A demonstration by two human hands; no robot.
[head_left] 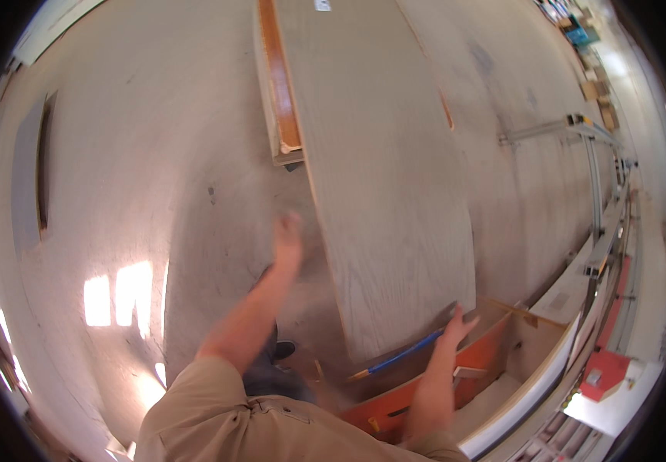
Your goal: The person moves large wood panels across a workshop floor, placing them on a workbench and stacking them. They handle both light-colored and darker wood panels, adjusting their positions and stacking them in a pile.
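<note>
– The right hand, right of the lower centre: how does it stand?
– Fingers spread apart, at the bottom right corner of the long grey panel. Whether they touch it, I can't tell.
– And the left hand?
– Near the middle of the frame, beside the panel's left edge and apart from it. It's blurred, so I can't tell whether its fingers are apart or together.
– Where is the panel itself?
– It runs from the top centre down to the lower centre, with a wood-grain face.
– What's close around it?
– A blue strip just beside its bottom edge, and an orange-brown strip along its upper left side. At lower right, an open box with an orange wall.
– Farther out?
– A metal frame at the right, a red object at lower right, and bright patches of light on the floor at the left.
</note>
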